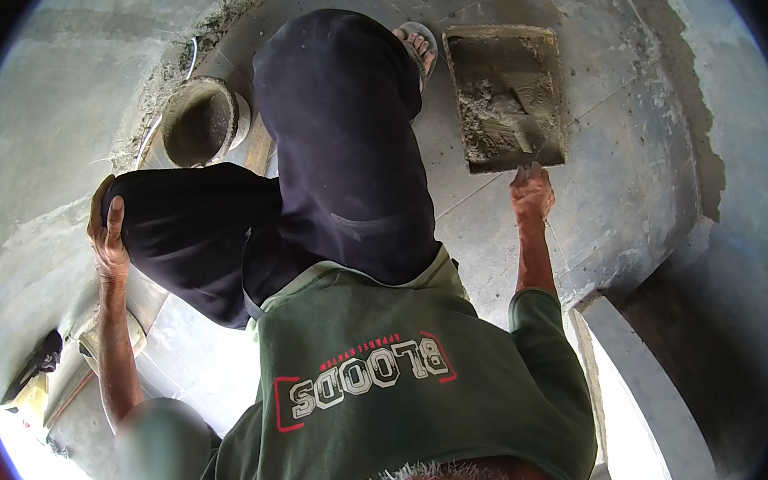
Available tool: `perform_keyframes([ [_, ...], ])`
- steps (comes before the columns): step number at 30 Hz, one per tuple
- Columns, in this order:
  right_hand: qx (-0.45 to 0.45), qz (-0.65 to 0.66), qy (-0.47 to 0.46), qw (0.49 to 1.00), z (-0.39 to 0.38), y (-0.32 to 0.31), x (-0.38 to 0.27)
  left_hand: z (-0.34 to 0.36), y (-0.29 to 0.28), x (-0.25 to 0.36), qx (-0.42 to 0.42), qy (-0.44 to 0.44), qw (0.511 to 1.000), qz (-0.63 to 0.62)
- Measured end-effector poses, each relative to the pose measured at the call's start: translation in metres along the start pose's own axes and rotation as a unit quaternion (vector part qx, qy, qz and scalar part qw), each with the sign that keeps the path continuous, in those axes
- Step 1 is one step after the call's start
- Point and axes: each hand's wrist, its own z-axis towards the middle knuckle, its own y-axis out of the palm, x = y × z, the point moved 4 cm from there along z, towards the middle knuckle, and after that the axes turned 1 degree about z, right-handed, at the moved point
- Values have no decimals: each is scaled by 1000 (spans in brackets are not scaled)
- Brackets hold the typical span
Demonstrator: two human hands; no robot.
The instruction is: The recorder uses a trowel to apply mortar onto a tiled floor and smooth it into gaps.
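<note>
My right hand is closed on the handle of a trowel, whose blade is in a rectangular mortar tray with wet grey mix smeared inside. My left hand grips my bent left knee in dark trousers, thumb on the near side. My sandalled foot is just left of the tray.
A mortar-crusted bucket stands left of my legs, beside a white conduit along a rough mortar seam. A concrete edge curves down at lower right. Small dark objects lie at lower left. Grey floor surrounds me.
</note>
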Motion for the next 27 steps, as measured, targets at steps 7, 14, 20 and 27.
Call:
perform_keyframes([
  [7,86,190,-57,976,37,4,-12,0,0,0,7,-5,1000,10],
  [14,-285,301,270,869,-42,-14,47,-20,-5,0,18,-23,1000,-9],
  [20,-250,237,291,892,-54,-48,65,-16,-2,7,55,40,997,-23],
  [27,-279,311,249,874,12,33,30,-18,-6,15,53,19,998,-5],
])
